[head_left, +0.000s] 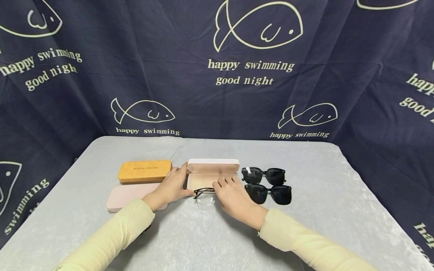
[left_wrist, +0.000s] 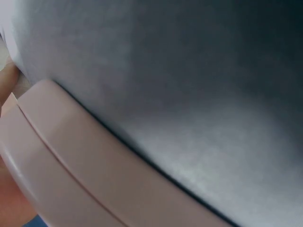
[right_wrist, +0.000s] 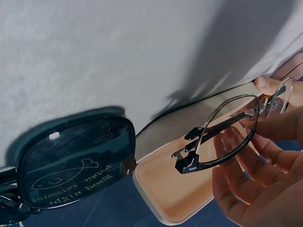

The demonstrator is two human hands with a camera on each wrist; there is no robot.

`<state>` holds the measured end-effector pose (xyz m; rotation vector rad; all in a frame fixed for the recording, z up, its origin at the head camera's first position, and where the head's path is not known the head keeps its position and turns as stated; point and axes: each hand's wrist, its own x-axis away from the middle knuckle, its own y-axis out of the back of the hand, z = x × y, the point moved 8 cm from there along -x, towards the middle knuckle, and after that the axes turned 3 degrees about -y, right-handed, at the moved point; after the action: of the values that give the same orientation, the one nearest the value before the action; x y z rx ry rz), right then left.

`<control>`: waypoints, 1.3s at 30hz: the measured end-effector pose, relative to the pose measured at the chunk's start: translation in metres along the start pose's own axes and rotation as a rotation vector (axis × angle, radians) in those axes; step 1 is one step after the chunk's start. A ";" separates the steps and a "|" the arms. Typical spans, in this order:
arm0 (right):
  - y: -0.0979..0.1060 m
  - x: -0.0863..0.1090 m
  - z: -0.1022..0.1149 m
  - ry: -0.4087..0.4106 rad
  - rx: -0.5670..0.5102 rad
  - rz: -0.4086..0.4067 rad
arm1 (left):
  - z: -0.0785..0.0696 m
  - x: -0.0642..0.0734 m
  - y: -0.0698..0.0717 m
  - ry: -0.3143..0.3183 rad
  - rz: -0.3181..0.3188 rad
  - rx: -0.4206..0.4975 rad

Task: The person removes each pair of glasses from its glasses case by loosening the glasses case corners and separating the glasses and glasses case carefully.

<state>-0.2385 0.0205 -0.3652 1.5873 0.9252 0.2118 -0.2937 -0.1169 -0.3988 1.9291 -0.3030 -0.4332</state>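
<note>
A white glasses case point(head_left: 213, 161) with a pale pink lining lies open on the table. My left hand point(head_left: 171, 185) holds its left end, with the thumb at the front corner and fingers towards the hinge side. Over the case's front edge, my right hand point(head_left: 234, 195) pinches a pair of clear eyeglasses point(head_left: 205, 197). In the right wrist view the eyeglasses point(right_wrist: 222, 163) have dark upper rims, and their temples look folded. The open case point(right_wrist: 177, 184) is behind them; my right hand point(right_wrist: 265, 175) hides part of it.
Left of the open case lie a yellow glasses case point(head_left: 144, 171) and a pink glasses case point(head_left: 127, 195), both closed. My left forearm passes over the pink one. To the right are two black sunglasses, one pair point(head_left: 264, 175) behind the other pair point(head_left: 269, 194).
</note>
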 end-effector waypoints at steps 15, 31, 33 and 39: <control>-0.008 0.015 0.012 0.021 -0.031 0.065 | 0.000 0.001 0.000 0.023 0.013 0.028; -0.010 0.018 0.014 0.017 -0.047 0.084 | 0.002 0.001 -0.002 0.025 0.016 0.028; -0.009 0.018 0.015 0.019 -0.047 0.076 | 0.001 0.001 -0.002 0.018 0.013 0.025; -0.008 0.017 0.012 0.003 -0.076 0.079 | 0.001 0.001 -0.002 0.025 0.020 0.026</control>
<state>-0.2236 0.0226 -0.3819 1.5552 0.8478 0.3010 -0.2932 -0.1179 -0.4010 1.9534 -0.3131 -0.3932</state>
